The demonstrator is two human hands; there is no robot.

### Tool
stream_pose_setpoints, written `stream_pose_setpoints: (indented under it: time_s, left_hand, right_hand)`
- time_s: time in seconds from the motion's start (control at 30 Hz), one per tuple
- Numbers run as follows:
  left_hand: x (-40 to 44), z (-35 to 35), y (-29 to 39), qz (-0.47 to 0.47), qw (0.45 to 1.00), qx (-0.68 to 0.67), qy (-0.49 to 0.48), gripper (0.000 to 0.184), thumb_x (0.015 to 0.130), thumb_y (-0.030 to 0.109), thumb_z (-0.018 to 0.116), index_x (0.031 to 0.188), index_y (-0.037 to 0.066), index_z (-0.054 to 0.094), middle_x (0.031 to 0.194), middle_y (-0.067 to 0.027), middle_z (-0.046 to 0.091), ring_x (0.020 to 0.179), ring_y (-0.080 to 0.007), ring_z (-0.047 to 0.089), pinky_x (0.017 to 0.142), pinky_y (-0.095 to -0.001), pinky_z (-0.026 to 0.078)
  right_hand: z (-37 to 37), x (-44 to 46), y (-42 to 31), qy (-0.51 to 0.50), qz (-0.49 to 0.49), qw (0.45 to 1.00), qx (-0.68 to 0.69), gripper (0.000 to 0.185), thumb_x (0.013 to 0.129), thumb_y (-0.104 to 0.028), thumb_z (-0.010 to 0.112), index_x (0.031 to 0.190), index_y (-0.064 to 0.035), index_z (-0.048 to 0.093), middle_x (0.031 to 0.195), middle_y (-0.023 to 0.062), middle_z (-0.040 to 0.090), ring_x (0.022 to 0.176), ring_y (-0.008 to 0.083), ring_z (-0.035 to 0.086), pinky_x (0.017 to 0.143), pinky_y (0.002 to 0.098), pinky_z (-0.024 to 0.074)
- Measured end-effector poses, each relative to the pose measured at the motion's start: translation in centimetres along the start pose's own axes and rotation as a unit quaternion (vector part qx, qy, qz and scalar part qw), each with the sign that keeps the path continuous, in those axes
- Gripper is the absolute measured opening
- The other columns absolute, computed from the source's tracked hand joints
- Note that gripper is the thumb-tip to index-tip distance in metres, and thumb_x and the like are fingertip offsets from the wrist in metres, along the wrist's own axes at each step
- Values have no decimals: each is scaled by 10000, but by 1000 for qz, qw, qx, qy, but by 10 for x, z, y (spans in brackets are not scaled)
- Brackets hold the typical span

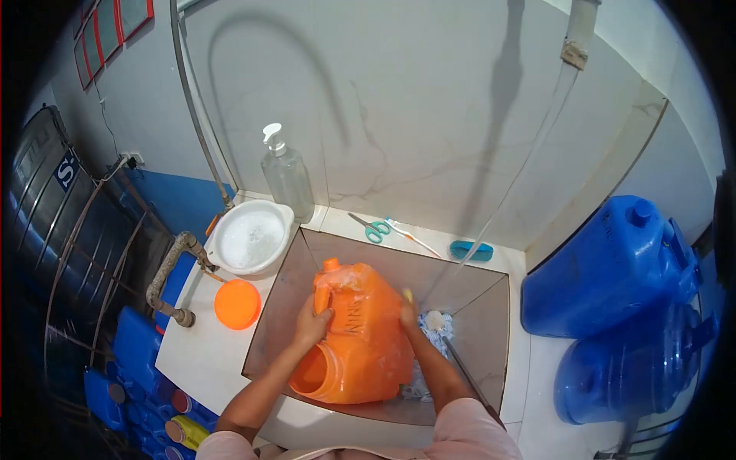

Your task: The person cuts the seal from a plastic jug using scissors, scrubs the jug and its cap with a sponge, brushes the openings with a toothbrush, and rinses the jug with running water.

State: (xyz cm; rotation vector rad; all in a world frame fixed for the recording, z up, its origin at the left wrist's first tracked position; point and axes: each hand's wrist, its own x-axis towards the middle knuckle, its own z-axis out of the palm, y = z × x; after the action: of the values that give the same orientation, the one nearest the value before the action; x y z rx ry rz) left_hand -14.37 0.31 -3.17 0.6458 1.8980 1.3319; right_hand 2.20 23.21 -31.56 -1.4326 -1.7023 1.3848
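Observation:
A large orange plastic jug point(360, 337) is tilted over the tiled sink basin point(475, 345), its wide round mouth facing the lower left and a small orange cap at its top. Dark letters are marked on its side, with some whitish suds near the top. My left hand point(311, 325) is closed round the jug's handle. On the jug's right side rests my right hand point(409, 313), with a small yellow piece, which looks like a sponge, showing at its fingers. Most of those fingers are hidden behind the jug.
A white basin of suds point(253, 238), orange lid point(237, 304) and pump bottle point(288, 180) stand left. Scissors point(376, 231), a toothbrush point(414, 238) and a blue brush point(471, 251) line the back ledge. Blue containers point(598, 268) stand right. A stick and cloth point(437, 328) lie in the basin.

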Motion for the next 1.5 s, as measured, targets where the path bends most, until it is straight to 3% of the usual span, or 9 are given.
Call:
stream_pose_setpoints:
  time_s: [0.3,0.43,0.5,0.6,0.7,1.07,1.13,1.27,1.5]
  left_hand:
    - [13,87,28,12,969,-139,202,608,797,85,565,1349,138,318,1310,-254,280,1225,-326,312,1006,-430,299]
    - [5,99,40,60,988,75,124,533,818,213,604,1303,112,410,1303,-244,319,1232,-376,283,1016,-438,266]
    - [-29,75,67,437,777,433,133,465,822,374,606,1157,63,521,1219,-225,427,1187,-372,366,980,-441,312]
    - [6,64,70,499,721,465,-121,496,812,476,589,1049,43,545,1037,-223,565,1049,-355,519,878,-461,404]
    - [1,64,102,329,736,544,-232,496,818,498,568,980,30,544,874,-228,619,873,-359,607,751,-480,462]
    - [-25,59,70,284,832,409,-243,351,762,268,599,967,-17,583,885,-250,628,850,-388,614,743,-474,479]
    - [-60,47,93,255,829,442,-229,329,752,236,590,962,-17,588,877,-250,628,853,-387,613,745,-477,477]
    - [-106,30,113,313,809,461,-185,255,753,231,605,877,9,593,789,-205,635,762,-375,622,669,-483,478]
    - [-185,15,100,420,740,472,-232,136,754,133,592,818,18,559,658,-171,607,620,-356,623,526,-464,475]
  right_hand:
    - [-145,-218,-250,-139,-233,959,-87,443,844,-292,551,1163,12,510,1026,236,569,986,382,531,869,407,410]
    - [-182,-188,-242,-140,-168,967,-128,431,814,-264,610,1144,2,530,1022,189,589,986,285,545,875,385,407]
    - [-208,-179,-271,-171,-19,979,-109,429,808,-259,605,1137,5,528,974,135,605,887,206,559,828,375,429]
    - [-230,-161,-284,-178,2,978,-107,390,816,-221,547,1127,15,535,929,91,618,776,158,557,750,369,451]
    - [-231,-123,-227,-85,2,983,164,310,860,-214,464,1079,-32,587,819,58,609,677,150,560,627,329,456]
    - [-217,-210,-301,141,-231,958,-94,150,805,-127,581,893,-17,634,764,205,601,825,374,546,732,422,441]
    - [-218,-223,-322,-5,-377,851,-365,127,769,-123,598,836,-29,651,802,196,620,819,385,569,737,431,464]
    - [-188,-232,-309,-164,-212,773,-575,128,708,-153,643,785,-56,675,847,167,657,937,331,595,793,407,479]
    - [-136,-259,-216,-480,-55,721,-497,245,713,-176,639,931,-70,676,995,170,640,1047,304,556,876,382,450]
